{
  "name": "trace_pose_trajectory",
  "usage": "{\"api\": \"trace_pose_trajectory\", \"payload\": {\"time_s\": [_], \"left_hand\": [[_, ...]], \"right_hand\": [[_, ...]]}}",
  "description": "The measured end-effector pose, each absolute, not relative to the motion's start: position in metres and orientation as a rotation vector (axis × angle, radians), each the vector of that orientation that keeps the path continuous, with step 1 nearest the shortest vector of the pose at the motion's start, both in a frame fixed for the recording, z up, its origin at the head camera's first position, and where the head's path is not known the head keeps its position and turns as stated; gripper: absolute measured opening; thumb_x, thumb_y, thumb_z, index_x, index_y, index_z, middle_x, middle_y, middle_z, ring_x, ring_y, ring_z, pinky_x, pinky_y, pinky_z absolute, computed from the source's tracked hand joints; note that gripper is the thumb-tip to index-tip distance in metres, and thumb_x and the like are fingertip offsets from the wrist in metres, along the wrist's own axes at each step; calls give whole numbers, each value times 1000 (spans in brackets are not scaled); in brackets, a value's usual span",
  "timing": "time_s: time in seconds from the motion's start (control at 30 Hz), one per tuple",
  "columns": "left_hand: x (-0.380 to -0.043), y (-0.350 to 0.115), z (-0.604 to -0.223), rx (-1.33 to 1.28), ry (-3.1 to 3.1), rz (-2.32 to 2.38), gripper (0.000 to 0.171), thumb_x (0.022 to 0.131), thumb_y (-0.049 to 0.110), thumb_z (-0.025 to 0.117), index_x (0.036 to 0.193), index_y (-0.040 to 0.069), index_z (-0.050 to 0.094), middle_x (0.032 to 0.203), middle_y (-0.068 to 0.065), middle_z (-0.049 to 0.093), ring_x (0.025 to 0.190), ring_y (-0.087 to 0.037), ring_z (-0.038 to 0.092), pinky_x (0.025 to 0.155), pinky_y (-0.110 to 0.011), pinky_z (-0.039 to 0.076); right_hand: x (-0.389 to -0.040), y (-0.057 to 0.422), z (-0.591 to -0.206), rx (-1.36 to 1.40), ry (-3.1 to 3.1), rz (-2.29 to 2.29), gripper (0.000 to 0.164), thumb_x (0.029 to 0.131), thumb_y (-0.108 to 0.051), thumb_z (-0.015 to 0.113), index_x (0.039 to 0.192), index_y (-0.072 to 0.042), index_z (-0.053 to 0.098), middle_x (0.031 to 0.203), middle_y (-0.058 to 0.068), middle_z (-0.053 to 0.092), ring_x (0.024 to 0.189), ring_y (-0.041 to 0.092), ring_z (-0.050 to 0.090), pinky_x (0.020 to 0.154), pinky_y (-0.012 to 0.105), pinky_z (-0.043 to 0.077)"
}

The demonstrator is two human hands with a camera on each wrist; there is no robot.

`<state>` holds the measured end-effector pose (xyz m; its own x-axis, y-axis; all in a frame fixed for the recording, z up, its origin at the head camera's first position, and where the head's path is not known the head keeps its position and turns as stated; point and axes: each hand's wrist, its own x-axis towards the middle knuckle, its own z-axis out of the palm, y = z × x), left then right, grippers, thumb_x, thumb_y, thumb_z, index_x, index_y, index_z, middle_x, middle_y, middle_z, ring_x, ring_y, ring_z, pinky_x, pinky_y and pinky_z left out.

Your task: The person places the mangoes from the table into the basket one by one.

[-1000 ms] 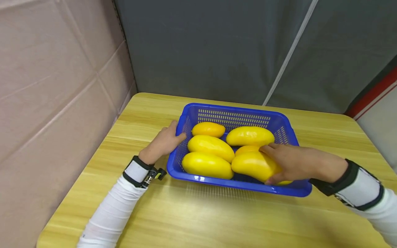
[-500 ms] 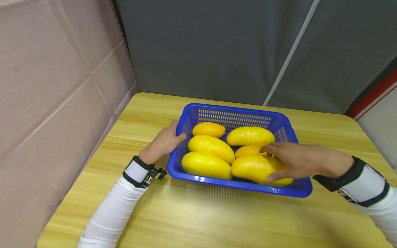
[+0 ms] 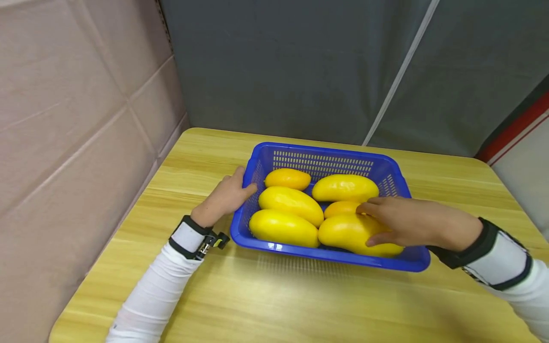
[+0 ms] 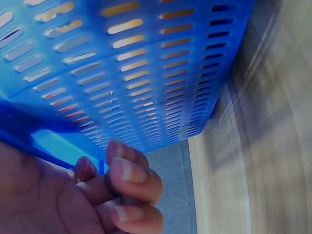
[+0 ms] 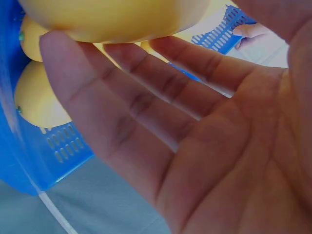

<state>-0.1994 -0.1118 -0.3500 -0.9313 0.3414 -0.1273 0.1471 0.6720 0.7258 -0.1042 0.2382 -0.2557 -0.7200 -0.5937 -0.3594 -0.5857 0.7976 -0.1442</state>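
Observation:
A blue slotted plastic basket (image 3: 330, 259) sits on the wooden table with several yellow mangoes in it. My left hand (image 3: 225, 195) grips its left rim, thumb over the inside and fingers outside; the left wrist view shows those fingers (image 4: 134, 178) curled beside the slotted wall. Over the basket's near right corner, my right hand (image 3: 411, 221) rests on the front right mango (image 3: 347, 233), thumb at its near side. In the right wrist view the fingers (image 5: 126, 131) lie nearly straight, tips touching the mango (image 5: 122, 19). A more orange mango (image 3: 340, 208) lies partly hidden behind it.
Other mangoes lie at the back right (image 3: 345, 187), back left (image 3: 287, 178), middle left (image 3: 291, 205) and front left (image 3: 283, 228) of the basket. The wooden table (image 3: 274, 305) extends around it. A dark grey curtain (image 3: 274, 71) hangs behind, a pinkish padded wall (image 3: 77, 119) at left.
The front right mango has settled lower and slightly nearer in the basket, and my right hand's hold on it has loosened. My left hand stays on the rim.

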Motion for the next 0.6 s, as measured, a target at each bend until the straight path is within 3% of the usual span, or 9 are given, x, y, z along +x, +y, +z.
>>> {"api": "trace_pose_trajectory", "payload": {"time_s": [0.17, 0.37, 0.43, 0.5, 0.6], "left_hand": [[-199, -113, -351, 383, 2633, 1096, 60, 97, 30, 46, 142, -3, 26, 109, -23, 60, 72, -24, 68, 51, -30, 55], [-197, -114, -347, 387, 2794, 868, 65, 96, 40, 46, 143, -3, 29, 110, -23, 61, 82, -29, 66, 61, -37, 55], [-196, -114, -347, 407, 2860, 790, 67, 96, 45, 45, 141, -4, 34, 103, -21, 62, 79, -29, 65, 59, -38, 54], [-193, -113, -346, 436, 2926, 749, 68, 95, 53, 44, 132, -4, 42, 92, -18, 63, 71, -27, 64, 53, -36, 52], [-191, -114, -345, 515, 3060, 712, 65, 90, 61, 48, 108, -1, 51, 75, -12, 56, 58, -23, 57, 45, -32, 46]], "right_hand": [[-104, 233, -255, -865, 2599, 18, 68, 84, -54, 62, 129, -3, 54, 119, 12, 60, 99, 26, 59, 88, 49, 49], [-105, 233, -257, -842, 2590, 11, 70, 83, -55, 63, 131, -4, 52, 121, 13, 59, 100, 27, 58, 89, 50, 48], [-105, 233, -258, -839, 2586, -8, 72, 83, -56, 61, 131, -4, 52, 121, 12, 58, 100, 25, 58, 90, 49, 48], [-103, 234, -259, -870, 2591, -43, 71, 85, -59, 57, 130, -4, 52, 120, 9, 57, 97, 23, 58, 88, 46, 50], [-101, 239, -262, -934, 2648, -92, 68, 87, -60, 53, 130, -6, 53, 120, 6, 55, 94, 18, 57, 85, 40, 52]]}}
